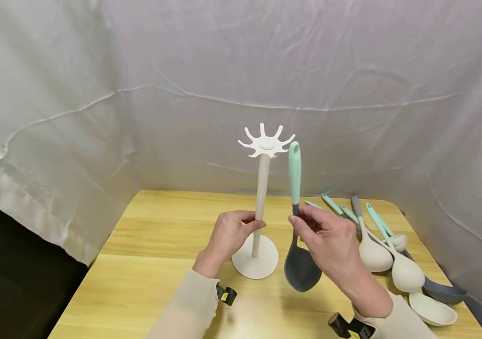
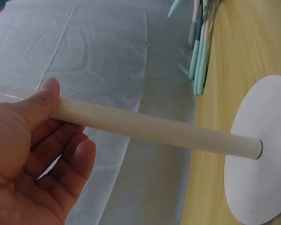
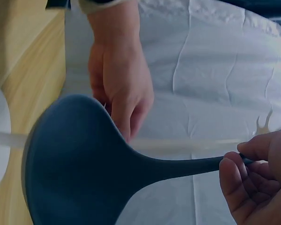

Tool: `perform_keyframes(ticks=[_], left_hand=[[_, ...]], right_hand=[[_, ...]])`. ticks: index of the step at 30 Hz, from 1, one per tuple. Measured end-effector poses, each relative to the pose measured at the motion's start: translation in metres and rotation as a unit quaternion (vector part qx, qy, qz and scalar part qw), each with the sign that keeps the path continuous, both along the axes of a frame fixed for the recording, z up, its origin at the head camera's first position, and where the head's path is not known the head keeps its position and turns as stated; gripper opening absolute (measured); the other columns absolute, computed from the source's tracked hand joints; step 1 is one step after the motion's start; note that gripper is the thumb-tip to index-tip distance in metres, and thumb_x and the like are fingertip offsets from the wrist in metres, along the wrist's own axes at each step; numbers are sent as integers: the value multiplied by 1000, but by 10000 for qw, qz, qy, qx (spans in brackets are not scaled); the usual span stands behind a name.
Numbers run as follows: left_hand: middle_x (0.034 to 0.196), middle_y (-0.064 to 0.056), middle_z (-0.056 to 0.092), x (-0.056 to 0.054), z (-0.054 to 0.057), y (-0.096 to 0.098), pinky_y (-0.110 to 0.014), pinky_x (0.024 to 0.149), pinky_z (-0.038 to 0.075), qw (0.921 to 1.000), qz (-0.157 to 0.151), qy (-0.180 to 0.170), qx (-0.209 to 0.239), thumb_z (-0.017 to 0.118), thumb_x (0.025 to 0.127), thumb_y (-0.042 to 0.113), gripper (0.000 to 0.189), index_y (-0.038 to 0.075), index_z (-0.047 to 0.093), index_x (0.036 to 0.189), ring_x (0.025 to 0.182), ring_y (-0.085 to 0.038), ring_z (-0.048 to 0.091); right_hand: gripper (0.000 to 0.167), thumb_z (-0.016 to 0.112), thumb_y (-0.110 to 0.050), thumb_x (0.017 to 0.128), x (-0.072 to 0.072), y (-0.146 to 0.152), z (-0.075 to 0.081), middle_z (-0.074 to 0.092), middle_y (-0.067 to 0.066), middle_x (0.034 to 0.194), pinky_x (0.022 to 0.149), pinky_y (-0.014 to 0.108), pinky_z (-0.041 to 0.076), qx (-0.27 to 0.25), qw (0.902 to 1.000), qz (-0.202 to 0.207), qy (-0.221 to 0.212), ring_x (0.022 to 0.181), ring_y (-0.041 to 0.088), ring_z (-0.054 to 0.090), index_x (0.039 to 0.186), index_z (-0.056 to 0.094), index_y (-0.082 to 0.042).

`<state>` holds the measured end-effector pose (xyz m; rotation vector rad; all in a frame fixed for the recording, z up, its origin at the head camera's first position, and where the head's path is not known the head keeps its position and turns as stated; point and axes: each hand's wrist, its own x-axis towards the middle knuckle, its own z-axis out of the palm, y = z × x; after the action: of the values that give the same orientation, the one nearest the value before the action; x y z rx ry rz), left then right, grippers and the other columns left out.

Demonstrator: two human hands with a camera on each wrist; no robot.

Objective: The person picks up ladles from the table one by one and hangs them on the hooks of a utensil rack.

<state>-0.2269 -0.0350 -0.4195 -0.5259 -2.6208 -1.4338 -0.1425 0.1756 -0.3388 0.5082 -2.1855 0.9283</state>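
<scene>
A white utensil stand (image 1: 263, 183) rises in the middle of the head view, its round base (image 1: 262, 267) on the table and a ring of hooks (image 1: 262, 140) on top. My left hand (image 1: 229, 235) pinches its post low down, thumb against fingers, as the left wrist view also shows. To the right, my right hand (image 1: 330, 240) grips a ladle (image 1: 302, 270) by its dark neck. The ladle hangs upright beside the stand, grey bowl down and mint handle up. Its handle top is close to the hooks; whether they touch I cannot tell.
Several more utensils lie in a pile at the table's right, among them a cream ladle (image 1: 408, 274), a cream spoon (image 1: 433, 310) and a grey utensil head (image 1: 444, 291). The wooden table (image 1: 139, 273) ends at a grey cloth backdrop (image 1: 207, 136) behind and at both sides.
</scene>
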Motion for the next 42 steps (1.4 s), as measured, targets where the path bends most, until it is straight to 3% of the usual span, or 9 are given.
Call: perform_keyframes(ticks=[8,16,22,29,37,42], left_hand=[[106,2,79,2,0,1,-38,85,62,9992,-229,128,290,78,98,30,29,17,79,123,98,-20,75],[108,-1,80,2,0,1,-42,87,63,9988,-240,96,423,76,98,29,28,15,80,122,99,-21,77],[106,4,80,0,3,-1,-40,86,62,9993,-269,171,195,76,99,30,23,18,81,118,98,-17,76],[111,5,80,0,8,-4,-40,88,62,9987,-294,40,424,75,100,30,25,22,80,123,101,-16,76],[109,4,81,-3,10,-2,-40,86,63,9989,-194,201,377,76,99,28,24,20,81,121,100,-16,76],[109,2,81,-3,10,-2,-37,84,63,9989,-175,268,329,77,98,28,24,19,82,120,100,-15,77]], right_hand=[[18,88,-1,82,11,-14,-4,76,-5,78,57,13,52,160,9993,68,334,63,2,67,97,81,-9],[17,88,-1,83,11,-20,-6,76,-3,78,59,13,54,112,9995,83,272,64,3,69,96,80,-8],[16,88,-1,83,6,-25,-8,77,-1,79,60,13,54,51,9999,25,139,65,6,71,96,80,-7],[14,88,-4,84,-1,-32,-14,76,-1,77,57,14,52,0,9999,-122,-87,63,5,69,95,80,-6],[10,86,-9,88,-13,-36,-18,74,-3,74,54,21,52,-163,9985,-163,-501,60,3,64,95,80,-7],[11,87,-10,87,-18,-38,-23,75,-1,76,55,25,54,-287,9982,-119,-505,61,5,65,96,81,-6]])
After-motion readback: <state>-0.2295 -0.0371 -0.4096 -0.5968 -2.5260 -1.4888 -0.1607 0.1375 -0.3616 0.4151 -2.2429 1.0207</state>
